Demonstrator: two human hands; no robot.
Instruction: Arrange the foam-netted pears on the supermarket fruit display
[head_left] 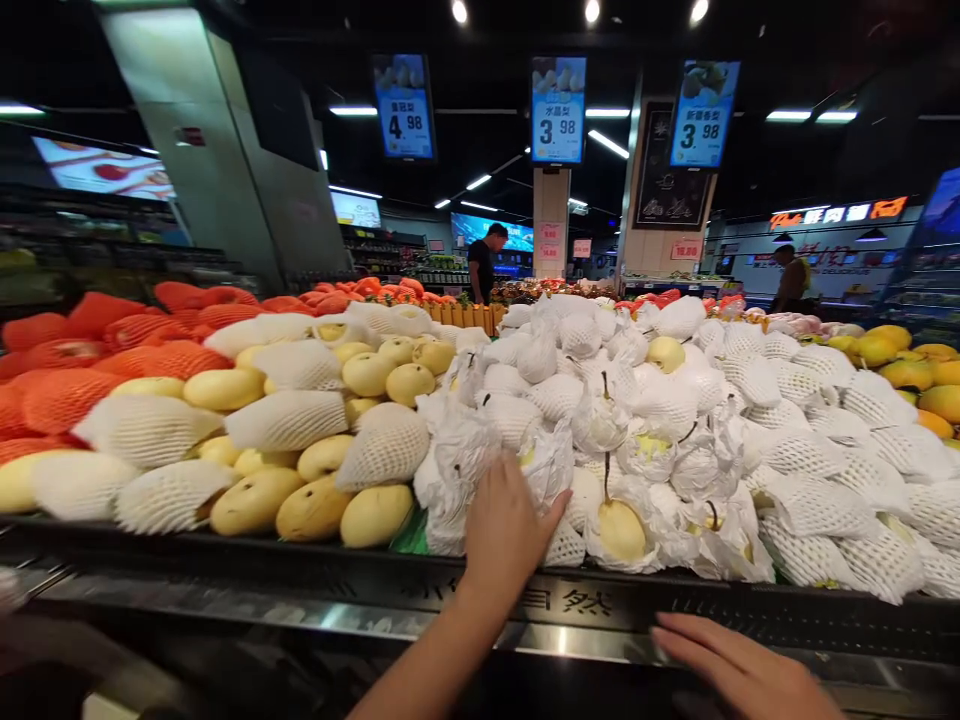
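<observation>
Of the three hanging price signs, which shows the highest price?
The leftmost price sign, reading 4.98. The middle sign and the right sign both read 3.98.

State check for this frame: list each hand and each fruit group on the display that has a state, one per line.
Left hand: open, palm resting on the paper-wrapped pears.
Right hand: open, flat on the display's front ledge, holding nothing.
Yellow pears: piled, some bare, some in white foam nets.
Pear with stem: wrapping open, fruit exposed.
Orange-netted fruit: stacked at far left.
Price signs: lit, hanging overhead.
</observation>
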